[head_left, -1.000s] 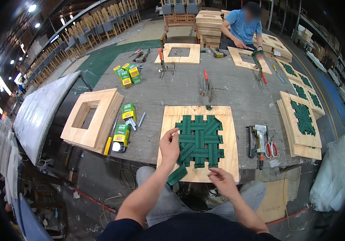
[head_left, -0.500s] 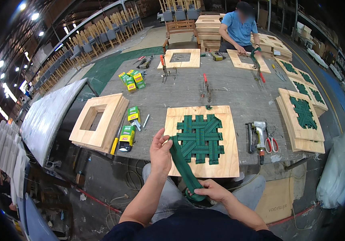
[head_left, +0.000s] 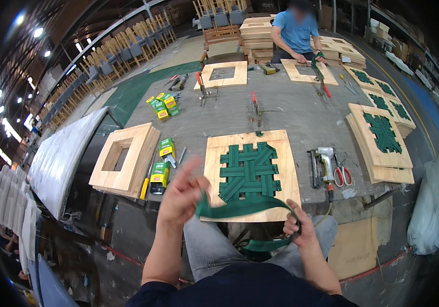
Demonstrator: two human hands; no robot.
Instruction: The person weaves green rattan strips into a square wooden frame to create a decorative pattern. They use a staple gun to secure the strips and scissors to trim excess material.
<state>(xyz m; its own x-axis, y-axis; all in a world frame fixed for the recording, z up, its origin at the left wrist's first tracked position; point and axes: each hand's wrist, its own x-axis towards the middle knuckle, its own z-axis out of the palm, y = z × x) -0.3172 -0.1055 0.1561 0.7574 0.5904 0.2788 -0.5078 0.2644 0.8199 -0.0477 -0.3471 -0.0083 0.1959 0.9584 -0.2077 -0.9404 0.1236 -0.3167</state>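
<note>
The right hand [head_left: 301, 225], grip closed on the green strap [head_left: 245, 207], has swung to five o'clock, spreading it, unwoven, along the wooden panel [head_left: 288, 174]; the left hand's [head_left: 180, 199] blurred grip I cannot tell.

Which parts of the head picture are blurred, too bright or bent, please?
In the head view, the left grip is smeared, while the right grip looks clearer; also in the head view, ceiling lamps glare at upper left, the near edge of the table bows, and the picture's corners go black.
</note>
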